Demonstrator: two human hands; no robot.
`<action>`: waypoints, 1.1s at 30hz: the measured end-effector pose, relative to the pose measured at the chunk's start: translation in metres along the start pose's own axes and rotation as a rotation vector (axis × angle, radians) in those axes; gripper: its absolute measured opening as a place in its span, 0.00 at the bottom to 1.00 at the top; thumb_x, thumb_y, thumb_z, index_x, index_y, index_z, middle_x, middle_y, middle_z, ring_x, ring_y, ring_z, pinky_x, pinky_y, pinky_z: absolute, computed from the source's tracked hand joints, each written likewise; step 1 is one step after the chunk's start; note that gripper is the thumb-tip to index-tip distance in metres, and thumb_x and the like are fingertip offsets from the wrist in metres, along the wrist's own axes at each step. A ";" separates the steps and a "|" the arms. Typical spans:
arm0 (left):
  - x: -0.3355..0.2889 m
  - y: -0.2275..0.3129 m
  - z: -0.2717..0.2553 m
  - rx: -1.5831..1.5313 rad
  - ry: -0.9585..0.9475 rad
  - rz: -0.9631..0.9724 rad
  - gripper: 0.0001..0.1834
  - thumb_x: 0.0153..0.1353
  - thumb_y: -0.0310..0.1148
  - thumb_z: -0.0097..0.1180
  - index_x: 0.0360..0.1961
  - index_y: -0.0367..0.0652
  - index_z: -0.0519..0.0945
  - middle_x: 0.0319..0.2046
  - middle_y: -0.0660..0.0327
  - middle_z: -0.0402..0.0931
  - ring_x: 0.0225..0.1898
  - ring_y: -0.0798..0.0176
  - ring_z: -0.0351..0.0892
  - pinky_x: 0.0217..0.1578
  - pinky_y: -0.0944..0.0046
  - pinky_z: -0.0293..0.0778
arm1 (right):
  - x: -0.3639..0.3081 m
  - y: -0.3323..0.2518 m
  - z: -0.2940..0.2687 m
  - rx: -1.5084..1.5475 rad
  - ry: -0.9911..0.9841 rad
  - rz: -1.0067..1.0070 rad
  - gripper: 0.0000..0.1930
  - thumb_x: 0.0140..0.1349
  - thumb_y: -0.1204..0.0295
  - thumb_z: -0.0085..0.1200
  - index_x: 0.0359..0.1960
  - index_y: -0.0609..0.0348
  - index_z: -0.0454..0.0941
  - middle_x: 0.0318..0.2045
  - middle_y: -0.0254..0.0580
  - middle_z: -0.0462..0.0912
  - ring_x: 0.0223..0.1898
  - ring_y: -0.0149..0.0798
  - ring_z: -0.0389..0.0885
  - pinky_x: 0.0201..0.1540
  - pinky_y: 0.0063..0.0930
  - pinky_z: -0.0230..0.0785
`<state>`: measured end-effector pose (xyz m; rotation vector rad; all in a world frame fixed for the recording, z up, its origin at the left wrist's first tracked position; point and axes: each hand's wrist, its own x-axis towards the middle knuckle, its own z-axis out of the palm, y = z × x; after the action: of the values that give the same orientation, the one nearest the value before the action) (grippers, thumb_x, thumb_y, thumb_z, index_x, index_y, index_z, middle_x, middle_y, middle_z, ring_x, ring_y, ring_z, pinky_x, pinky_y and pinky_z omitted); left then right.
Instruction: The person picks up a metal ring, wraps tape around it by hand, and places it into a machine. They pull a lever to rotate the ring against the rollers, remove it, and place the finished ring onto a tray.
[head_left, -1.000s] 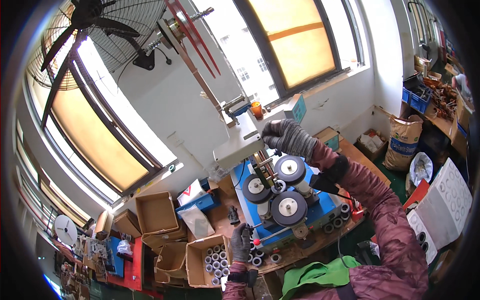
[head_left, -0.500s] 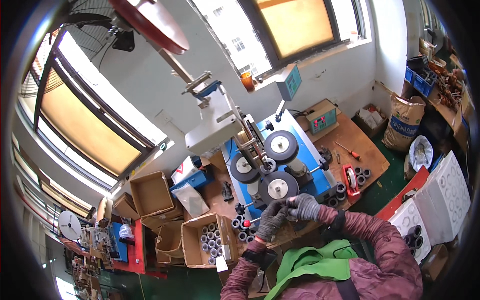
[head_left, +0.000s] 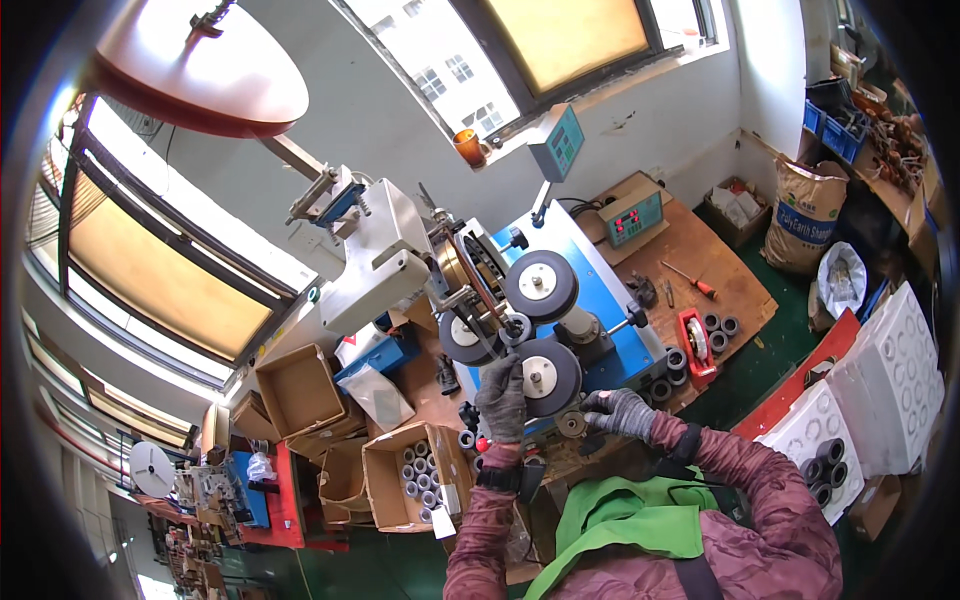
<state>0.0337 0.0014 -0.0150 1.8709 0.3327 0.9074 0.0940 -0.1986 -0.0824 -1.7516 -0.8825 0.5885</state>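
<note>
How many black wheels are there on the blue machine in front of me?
3: the upper wheel, the left wheel, partly covered, and the lower wheel, beside your left hand. No others show, though something smaller could be hidden.

the left hand (head_left: pixel 501 402) has parted from the right hand (head_left: pixel 620 413).

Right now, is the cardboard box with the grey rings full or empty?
Neither: the cardboard box holds grey rings, but they lie below its rim, with bare cardboard beside them. Their depth I cannot tell.
</note>
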 end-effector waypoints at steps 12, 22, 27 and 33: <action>0.009 -0.005 0.016 0.187 -0.037 -0.101 0.09 0.55 0.29 0.58 0.35 0.36 0.80 0.28 0.58 0.78 0.30 0.67 0.74 0.34 0.67 0.70 | -0.003 0.022 -0.023 0.025 -0.034 0.100 0.13 0.56 0.65 0.54 0.40 0.57 0.76 0.30 0.44 0.81 0.34 0.40 0.80 0.40 0.31 0.70; 0.019 -0.029 0.015 0.094 0.014 -0.087 0.11 0.55 0.27 0.56 0.40 0.37 0.80 0.34 0.58 0.79 0.37 0.65 0.75 0.41 0.67 0.69 | 0.053 0.006 -0.064 0.144 0.030 0.002 0.11 0.56 0.67 0.54 0.39 0.57 0.76 0.31 0.39 0.81 0.34 0.32 0.79 0.40 0.26 0.70; 0.028 -0.029 0.014 0.205 0.015 -0.032 0.10 0.57 0.26 0.55 0.40 0.34 0.78 0.34 0.59 0.79 0.36 0.69 0.75 0.40 0.69 0.70 | 0.124 -0.043 -0.076 0.158 0.074 -0.057 0.12 0.55 0.64 0.53 0.38 0.57 0.77 0.34 0.45 0.81 0.36 0.41 0.80 0.40 0.30 0.71; 0.036 -0.024 0.014 0.247 0.024 0.041 0.09 0.55 0.25 0.55 0.38 0.35 0.79 0.32 0.57 0.79 0.35 0.65 0.76 0.39 0.66 0.70 | 0.216 -0.071 -0.061 0.478 -0.213 0.275 0.10 0.57 0.66 0.51 0.34 0.59 0.79 0.23 0.37 0.79 0.21 0.31 0.76 0.24 0.27 0.70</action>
<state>0.0718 0.0242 -0.0234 2.1007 0.4389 0.9515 0.2504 -0.0495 0.0099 -1.3940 -0.5799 1.0871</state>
